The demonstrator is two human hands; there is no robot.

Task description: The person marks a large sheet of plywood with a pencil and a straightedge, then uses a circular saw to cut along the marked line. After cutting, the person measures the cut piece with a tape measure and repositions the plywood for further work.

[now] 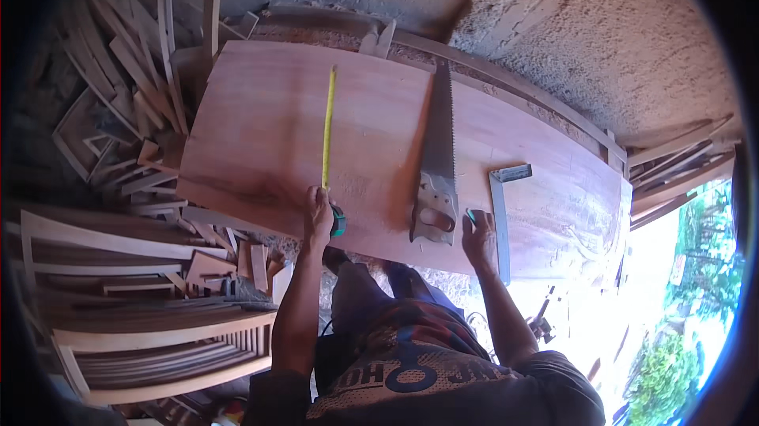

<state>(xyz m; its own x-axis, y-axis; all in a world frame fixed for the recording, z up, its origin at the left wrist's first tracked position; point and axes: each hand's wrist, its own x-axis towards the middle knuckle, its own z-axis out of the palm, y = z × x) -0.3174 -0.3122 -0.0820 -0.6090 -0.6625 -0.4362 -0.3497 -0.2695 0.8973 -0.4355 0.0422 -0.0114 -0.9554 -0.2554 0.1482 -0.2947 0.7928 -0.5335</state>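
Note:
A broad reddish plywood board (261, 110) lies flat before me. My left hand (317, 219) is closed round a green and black tape measure (338, 222) near the board's front edge. Its yellow blade (328, 122) stretches away from me over the wood. Fingers together, my right hand (478, 243) pinches a small green pencil-like stick (470, 215), too small to make out fully. Between the hands a handsaw (439, 157) rests on the board, handle toward me and teeth facing right. Just right of my right hand lies a metal try square (499, 216), its stock at the far end.
Wood offcuts (130, 70) are heaped at the far left. Slatted wooden frames (158, 339) stand at the near left. Behind the board runs a timber rail (514, 94), with a rough wall (601, 54) beyond. More planks (680, 181) lean at the right, beside a bright opening.

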